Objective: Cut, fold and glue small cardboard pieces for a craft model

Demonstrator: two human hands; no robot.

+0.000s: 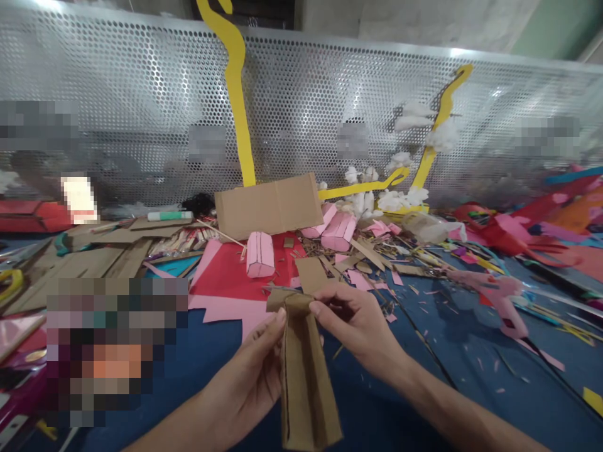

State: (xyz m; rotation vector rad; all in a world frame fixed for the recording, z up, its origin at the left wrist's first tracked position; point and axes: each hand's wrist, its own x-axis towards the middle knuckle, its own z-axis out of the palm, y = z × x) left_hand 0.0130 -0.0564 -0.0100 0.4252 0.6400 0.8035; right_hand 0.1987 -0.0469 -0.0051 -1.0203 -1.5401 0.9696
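Observation:
A folded strip of brown cardboard [311, 389], bent lengthwise into a trough, is held up before me. My left hand [264, 358] grips its left side near the far end, thumb on the edge. At the far end on the right, my right hand [351, 314] pinches the cardboard between thumb and fingers. A small flap sticks out to the left at that end. Just beyond lie red paper [235, 270] and a small pink paper box [260, 254] with dark lines along its edges.
A pink glue gun [504, 295] lies at the right with its cord trailing. A large cardboard piece [268, 204] leans at the back, near yellow wavy strips [238, 94] and white fluff. Cardboard scraps, sticks and paper bits litter the blue table [396, 402]; a perforated metal panel [301, 94] stands behind.

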